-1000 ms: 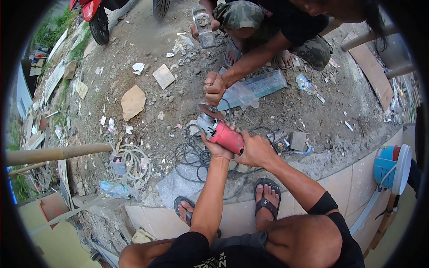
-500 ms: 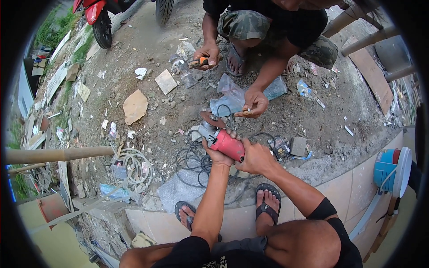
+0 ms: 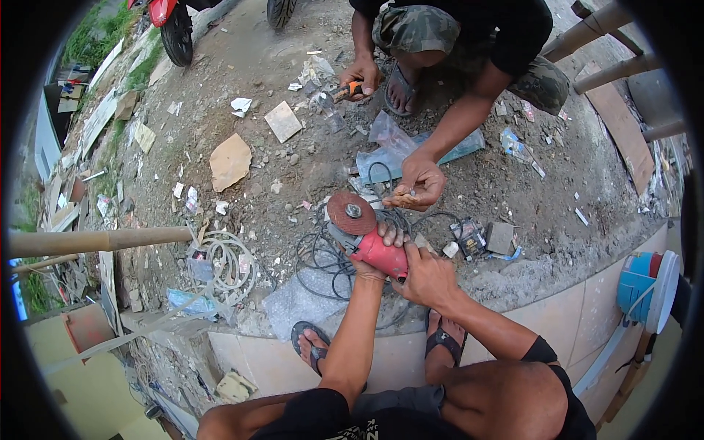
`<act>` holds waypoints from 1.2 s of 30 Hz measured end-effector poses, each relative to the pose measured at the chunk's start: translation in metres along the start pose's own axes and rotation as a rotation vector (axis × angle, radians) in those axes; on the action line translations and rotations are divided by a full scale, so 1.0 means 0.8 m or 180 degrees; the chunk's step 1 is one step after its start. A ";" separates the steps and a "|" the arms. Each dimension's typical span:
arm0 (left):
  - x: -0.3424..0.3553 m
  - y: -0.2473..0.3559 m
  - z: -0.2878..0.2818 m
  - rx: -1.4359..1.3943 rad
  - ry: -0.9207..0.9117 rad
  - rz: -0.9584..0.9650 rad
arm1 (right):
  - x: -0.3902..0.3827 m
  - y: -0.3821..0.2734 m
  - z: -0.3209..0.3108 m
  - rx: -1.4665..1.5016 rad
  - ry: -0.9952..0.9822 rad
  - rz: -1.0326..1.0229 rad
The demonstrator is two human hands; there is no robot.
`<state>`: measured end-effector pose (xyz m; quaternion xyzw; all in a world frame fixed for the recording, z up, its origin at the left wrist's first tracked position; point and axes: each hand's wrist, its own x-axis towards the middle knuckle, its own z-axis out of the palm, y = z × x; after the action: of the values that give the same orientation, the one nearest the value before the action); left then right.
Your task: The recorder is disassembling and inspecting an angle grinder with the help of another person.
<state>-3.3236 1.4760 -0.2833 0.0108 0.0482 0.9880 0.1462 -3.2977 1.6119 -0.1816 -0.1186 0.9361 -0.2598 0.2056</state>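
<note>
I hold a red angle grinder (image 3: pixel 383 257) out in front of me, above the rubble ground. My left hand (image 3: pixel 369 270) is closed round its body from below, with fingertips showing on the far side. At the rear end, my right hand (image 3: pixel 429 279) grips the housing. A reddish-brown disc (image 3: pixel 342 214) is fitted to the head, its flat face and centre nut turned up towards me. Just beyond it, a co-worker's hand (image 3: pixel 422 183) is held out with a small piece at the fingers. The co-worker's other hand (image 3: pixel 362 73) holds an orange-and-black tool (image 3: pixel 347 92).
A black cable (image 3: pixel 320 253) lies coiled below the grinder, beside bubble wrap (image 3: pixel 297 304). A bamboo pole (image 3: pixel 103 240) and a pale coiled hose (image 3: pixel 238 268) are on the left. A blue bucket (image 3: pixel 636 282) stands right. A red motorbike (image 3: pixel 163 11) is at the far left.
The grinder has tilted in my hands, so the disc's face now shows almost fully. The co-worker's outstretched hand has turned, palm more upward. The whole view has shifted slightly.
</note>
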 end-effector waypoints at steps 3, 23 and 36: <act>-0.007 0.001 -0.003 -0.0078 -0.0069 -0.0131 | -0.011 -0.003 0.005 0.0000 0.0244 -0.0154; -0.010 -0.006 -0.011 -0.0054 -0.0128 -0.0016 | -0.016 0.000 0.009 0.0053 0.0137 -0.0040; -0.010 -0.002 0.006 0.0103 0.0281 0.0012 | -0.002 0.019 -0.002 0.0496 -0.0083 -0.0048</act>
<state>-3.3153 1.4759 -0.2787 -0.0303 0.0706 0.9869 0.1419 -3.2989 1.6256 -0.1881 -0.1127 0.9093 -0.3318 0.2244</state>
